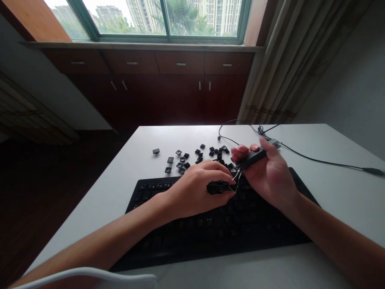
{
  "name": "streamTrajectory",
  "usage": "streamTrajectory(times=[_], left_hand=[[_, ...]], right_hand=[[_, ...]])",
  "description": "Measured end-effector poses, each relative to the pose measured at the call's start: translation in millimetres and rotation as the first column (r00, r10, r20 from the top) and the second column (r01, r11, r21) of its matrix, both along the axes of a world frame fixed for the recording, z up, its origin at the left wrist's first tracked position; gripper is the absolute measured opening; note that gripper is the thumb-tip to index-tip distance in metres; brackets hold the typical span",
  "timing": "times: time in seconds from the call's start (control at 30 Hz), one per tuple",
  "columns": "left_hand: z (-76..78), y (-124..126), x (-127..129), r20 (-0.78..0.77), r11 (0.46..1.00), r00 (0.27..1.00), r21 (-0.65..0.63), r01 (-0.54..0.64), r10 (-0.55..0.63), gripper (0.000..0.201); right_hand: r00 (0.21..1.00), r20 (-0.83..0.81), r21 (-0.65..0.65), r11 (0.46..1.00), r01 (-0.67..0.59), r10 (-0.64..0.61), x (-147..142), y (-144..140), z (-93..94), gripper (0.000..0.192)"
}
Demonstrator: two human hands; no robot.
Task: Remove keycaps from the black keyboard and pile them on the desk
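While hiding much of a black keyboard [240,232], with the left hand [197,188] curled against bent wire prongs [238,174], too dark inside for telling if pinching anything, shown gripping with the right hand [272,172] a slim, black-handled tool [252,159], silvery-pronged, held over the keyboard near scattered black keycaps [170,159].

Nothing legible here. Keyboard [222,226]: function-row keys [159,186] at upper left carry small pale markings, too tiny and blurred to read. Loose keycaps [170,159] on the surface [99,192]: legends can't be resolved. Black-handled wire tool [252,159]: can't make out any lettering at this resolution.
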State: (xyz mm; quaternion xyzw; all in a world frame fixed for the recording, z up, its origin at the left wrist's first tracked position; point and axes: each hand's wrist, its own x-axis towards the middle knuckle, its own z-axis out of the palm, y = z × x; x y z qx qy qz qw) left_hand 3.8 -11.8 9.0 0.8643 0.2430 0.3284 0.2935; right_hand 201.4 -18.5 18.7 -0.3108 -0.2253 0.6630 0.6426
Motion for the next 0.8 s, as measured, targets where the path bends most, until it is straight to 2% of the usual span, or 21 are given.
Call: streamTrajectory(times=[0.1,0.17,0.3,0.37,0.43,0.5,0.63,0.7,0.8], left_hand=[[6.5,-4,3,0.098,0.999,0.994,0.006,0.054,-0.054,0.017],[9.1,-5,4,0.147,0.998,0.987,-0.004,0.060,-0.058,0.018],[10.8,-7,4,0.199,0.997,0.979,-0.067,0.045,-0.031,0.020],[11.4,-6,2,0.202,0.997,0.979,-0.071,0.042,-0.026,0.019],[11.5,-4,0,0.155,0.997,0.988,-0.073,0.031,-0.019,0.020],[10.1,-1,-2,0.057,0.996,0.998,-0.087,0.010,-0.005,0.019],[2.3,3,-5,-0.138,0.996,0.990,-0.080,-0.046,0.035,0.016],[-1.1,4,-5,-0.186,0.994,0.980,-0.079,-0.081,0.065,0.017],[-2.6,4,-3,-0.205,0.987,0.973,-0.091,-0.130,0.109,0.017]], right_hand=[[0.956,0.291,0.141,0.987,-0.079,0.035,-6,-11,-4.5,0.035],[0.909,0.413,0.222,0.961,-0.168,0.063,-9,-18,-9.4,0.038],[0.910,0.391,0.371,0.882,-0.291,0.136,-10,-24,-17.3,0.035],[0.905,0.411,0.337,0.905,-0.260,0.107,-9,-22,-17.1,0.029],[0.899,0.436,0.260,0.952,-0.163,0.035,-7,-17,-14.1,0.019],[0.910,0.415,0.195,0.978,-0.077,-0.011,-5,-13,-10.2,0.026],[0.974,0.227,0.082,0.997,0.000,-0.019,-3,-8,-6.1,0.019],[0.989,0.148,0.051,0.999,0.013,-0.020,-2,-6,-6.4,0.021],[0.991,0.128,0.072,0.997,0.033,-0.043,-3,-6,-5.7,0.023]])
